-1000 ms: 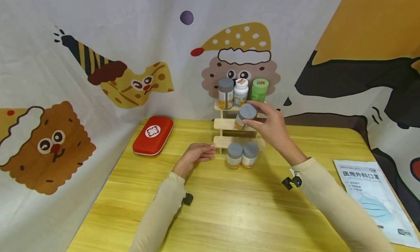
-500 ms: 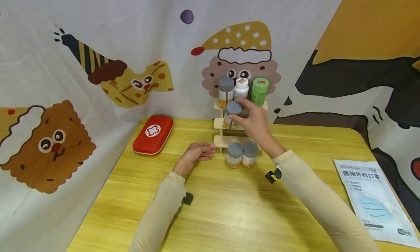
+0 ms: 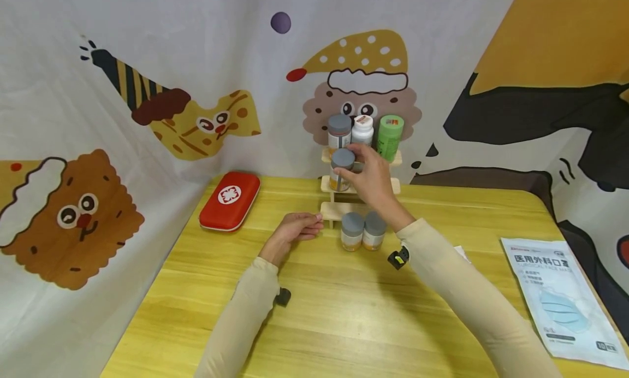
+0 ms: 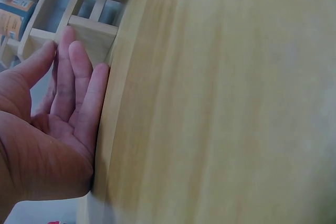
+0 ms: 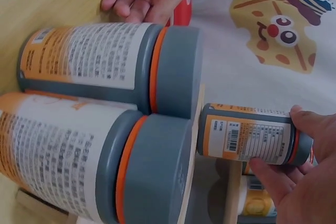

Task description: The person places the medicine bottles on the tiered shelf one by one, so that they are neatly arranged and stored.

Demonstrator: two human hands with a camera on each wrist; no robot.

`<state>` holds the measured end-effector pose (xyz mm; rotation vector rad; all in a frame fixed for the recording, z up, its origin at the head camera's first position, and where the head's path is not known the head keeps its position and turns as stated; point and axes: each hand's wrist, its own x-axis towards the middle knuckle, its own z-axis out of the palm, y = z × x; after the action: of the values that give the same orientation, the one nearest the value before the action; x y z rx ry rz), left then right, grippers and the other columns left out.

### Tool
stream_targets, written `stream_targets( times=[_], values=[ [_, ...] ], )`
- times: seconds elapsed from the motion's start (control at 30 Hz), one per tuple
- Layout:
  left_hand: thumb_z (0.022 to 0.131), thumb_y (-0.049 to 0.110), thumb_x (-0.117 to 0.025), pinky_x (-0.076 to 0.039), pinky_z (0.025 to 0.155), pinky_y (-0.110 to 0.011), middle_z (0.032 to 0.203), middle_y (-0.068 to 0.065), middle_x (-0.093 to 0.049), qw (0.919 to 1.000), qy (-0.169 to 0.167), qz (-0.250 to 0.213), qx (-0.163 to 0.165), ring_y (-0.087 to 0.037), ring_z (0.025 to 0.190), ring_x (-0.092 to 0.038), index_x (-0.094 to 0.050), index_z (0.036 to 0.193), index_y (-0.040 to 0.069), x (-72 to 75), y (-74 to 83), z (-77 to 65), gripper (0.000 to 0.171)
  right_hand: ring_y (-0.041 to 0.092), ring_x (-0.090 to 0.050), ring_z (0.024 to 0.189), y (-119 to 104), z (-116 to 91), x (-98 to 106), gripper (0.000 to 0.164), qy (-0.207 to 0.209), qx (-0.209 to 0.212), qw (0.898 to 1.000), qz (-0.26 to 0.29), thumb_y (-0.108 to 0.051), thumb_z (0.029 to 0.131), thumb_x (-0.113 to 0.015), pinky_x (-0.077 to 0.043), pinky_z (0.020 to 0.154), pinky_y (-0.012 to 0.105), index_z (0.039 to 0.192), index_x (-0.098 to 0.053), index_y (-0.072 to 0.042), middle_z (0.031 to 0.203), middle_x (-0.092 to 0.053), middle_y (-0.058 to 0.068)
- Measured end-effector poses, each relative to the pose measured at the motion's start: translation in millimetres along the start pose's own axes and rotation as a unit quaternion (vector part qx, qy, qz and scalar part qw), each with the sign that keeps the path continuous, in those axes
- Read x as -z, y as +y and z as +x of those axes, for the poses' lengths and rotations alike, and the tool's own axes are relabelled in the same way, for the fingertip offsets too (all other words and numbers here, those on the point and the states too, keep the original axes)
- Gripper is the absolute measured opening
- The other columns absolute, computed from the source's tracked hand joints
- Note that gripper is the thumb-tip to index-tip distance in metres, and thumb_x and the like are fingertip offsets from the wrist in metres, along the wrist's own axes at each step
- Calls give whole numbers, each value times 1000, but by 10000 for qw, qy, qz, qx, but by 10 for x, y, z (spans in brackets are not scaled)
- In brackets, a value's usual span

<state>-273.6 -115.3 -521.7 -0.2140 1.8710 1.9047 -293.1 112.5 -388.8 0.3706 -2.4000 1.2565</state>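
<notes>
Printed white cloth (image 3: 196,34) hangs behind a yellow wood-grain desk (image 3: 324,334). From the head, the right hand (image 3: 369,176) holds a grey-lidded orange-and-white jar (image 3: 342,158) at the left end of a pale wooden stand (image 3: 336,210)'s middle tier; whether its base rests there is unclear. Two matching jars (image 3: 352,237) stand side by side before the lowest tier. Rightward, the middle tier offers room, as does the desk between the forearms.

From the left wrist, the left hand (image 4: 58,124) meets the stand's edge, perhaps steadying it; whether this grip pinches or merely touches cannot be told.

From the right wrist, that grip is narrowed around the jar's upper part, likely to leave its base unobstructed.
</notes>
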Motion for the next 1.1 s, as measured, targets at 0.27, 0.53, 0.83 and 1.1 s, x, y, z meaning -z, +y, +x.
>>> stream_targets(
  times=[0.27, 0.53, 0.83, 1.1],
  values=[
    [100, 28, -76, -65, 73, -24, 83, 6, -80, 10000, -9, 7, -52, -6, 74, -76, -79, 113, 6, -11, -6, -10, 25, 30, -71, 112, -2, 20, -44, 60, -27, -225, 9996, -193, -29, 86, -91, -64, 90, 42, 133, -64, -3, 124, -65, 17],
    [100, 29, -76, -65, 73, -23, 83, 7, -80, 10000, 15, 24, -68, -6, 74, -75, -78, 115, 5, -22, 12, -19, 28, 31, -71, 113, -3, 25, -95, 58, 28, -281, 9996, 26, -25, 88, -90, -65, 88, 40, 132, -61, 0, 125, -63, 19],
    [101, 29, -76, -65, 74, -24, 84, 6, -80, 10000, -23, 37, -11, -6, 75, -75, -78, 117, 5, -16, 3, -13, 29, 34, -69, 113, -1, -24, -88, 60, -55, -192, 9998, 10, -20, 89, -89, -65, 87, 44, 135, -59, 1, 126, -61, 21],
    [100, 29, -76, -65, 73, -23, 84, 6, -80, 10000, 13, 51, -78, -6, 74, -75, -78, 117, 5, -13, 7, -14, 30, 35, -61, 123, -31, -146, 11, 71, -256, -432, 9985, -233, -29, 91, -87, -57, 101, 49, 146, -52, 0, 137, -57, 19]
  ],
)
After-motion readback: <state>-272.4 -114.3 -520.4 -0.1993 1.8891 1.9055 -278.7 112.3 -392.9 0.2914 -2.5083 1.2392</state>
